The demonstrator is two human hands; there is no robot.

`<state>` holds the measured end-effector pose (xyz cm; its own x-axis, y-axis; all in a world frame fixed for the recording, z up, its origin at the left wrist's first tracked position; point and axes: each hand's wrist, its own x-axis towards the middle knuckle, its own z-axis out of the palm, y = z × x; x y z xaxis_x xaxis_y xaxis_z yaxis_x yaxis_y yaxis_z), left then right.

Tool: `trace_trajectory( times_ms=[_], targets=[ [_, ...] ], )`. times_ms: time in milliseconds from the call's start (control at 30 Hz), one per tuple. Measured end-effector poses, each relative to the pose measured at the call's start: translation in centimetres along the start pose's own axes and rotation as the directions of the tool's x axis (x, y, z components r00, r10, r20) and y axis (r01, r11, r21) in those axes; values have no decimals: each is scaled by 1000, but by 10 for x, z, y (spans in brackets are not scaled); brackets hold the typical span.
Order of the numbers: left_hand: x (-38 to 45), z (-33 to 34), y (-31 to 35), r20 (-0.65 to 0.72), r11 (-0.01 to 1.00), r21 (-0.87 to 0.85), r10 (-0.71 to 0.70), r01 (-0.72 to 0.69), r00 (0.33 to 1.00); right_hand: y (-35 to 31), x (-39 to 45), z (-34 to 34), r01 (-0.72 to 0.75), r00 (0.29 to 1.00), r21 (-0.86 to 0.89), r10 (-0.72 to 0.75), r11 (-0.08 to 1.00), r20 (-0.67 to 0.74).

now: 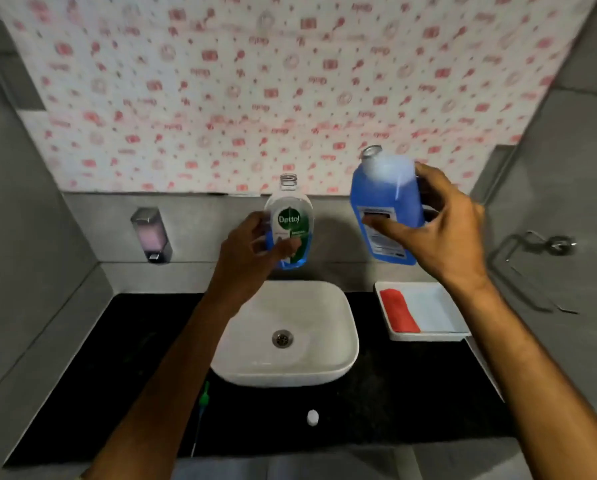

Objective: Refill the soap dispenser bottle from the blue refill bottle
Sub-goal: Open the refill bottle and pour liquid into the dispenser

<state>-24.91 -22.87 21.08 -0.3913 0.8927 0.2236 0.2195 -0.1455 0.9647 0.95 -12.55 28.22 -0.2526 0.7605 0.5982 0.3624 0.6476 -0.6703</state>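
Observation:
My left hand (252, 251) grips the clear soap dispenser bottle (290, 216) above the back of the basin. The bottle stands upright, has a green label, no pump on its open neck, and a little blue liquid at the bottom. My right hand (442, 223) holds the blue refill bottle (385, 202) to its right, nearly upright and slightly tilted, with its mouth uncapped. The two bottles are apart. A small white cap (312, 417) lies on the black counter (92, 375) in front of the basin.
A white basin (311, 362) sits mid-counter. A green-topped pump tube (201, 410) lies at its front left. A white tray (432, 310) with a red cloth (399, 315) stands at the right. A wall soap dispenser (150, 234) hangs at the left, a metal holder (539, 247) at the right.

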Motion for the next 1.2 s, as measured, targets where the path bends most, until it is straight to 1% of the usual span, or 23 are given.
trace_trajectory(
  times_ms=[67, 200, 300, 400, 467, 633, 800, 1000, 1200],
  targets=[
    [17, 0, 34, 25, 997, -19, 71, -70, 997, -25, 24, -13, 59, 998, -61, -61, 996, -33],
    [28, 8, 76, 64, 981, -55, 191, -187, 980, -60, 47, -33, 145, 985, -197, -160, 970, -64],
    [28, 10, 98, 72, 970, -116, 221, -212, 973, -80, 59, -41, 198, 976, -254, -214, 947, -35],
    [27, 8, 119, 75, 961, -104, 263, -255, 962, -94, 70, -50, 236, 964, -309, -261, 921, -42],
    [26, 4, 128, 82, 961, -96, 268, -260, 960, -102, 74, -54, 258, 957, -339, -286, 905, -36],
    [23, -3, 139, 77, 955, -123, 280, -269, 957, -116, 76, -56, 342, 933, -389, -359, 855, 29],
    [25, -1, 148, 91, 954, -116, 289, -278, 953, -120, 80, -63, 371, 920, -421, -391, 828, 43],
    [20, -5, 149, 92, 957, -42, 288, -286, 953, -124, 81, -65, 401, 906, -462, -418, 791, 72],
    [18, -3, 152, 82, 954, -23, 299, -298, 951, -133, 83, -70, 423, 896, -486, -432, 765, 101]
  ],
)
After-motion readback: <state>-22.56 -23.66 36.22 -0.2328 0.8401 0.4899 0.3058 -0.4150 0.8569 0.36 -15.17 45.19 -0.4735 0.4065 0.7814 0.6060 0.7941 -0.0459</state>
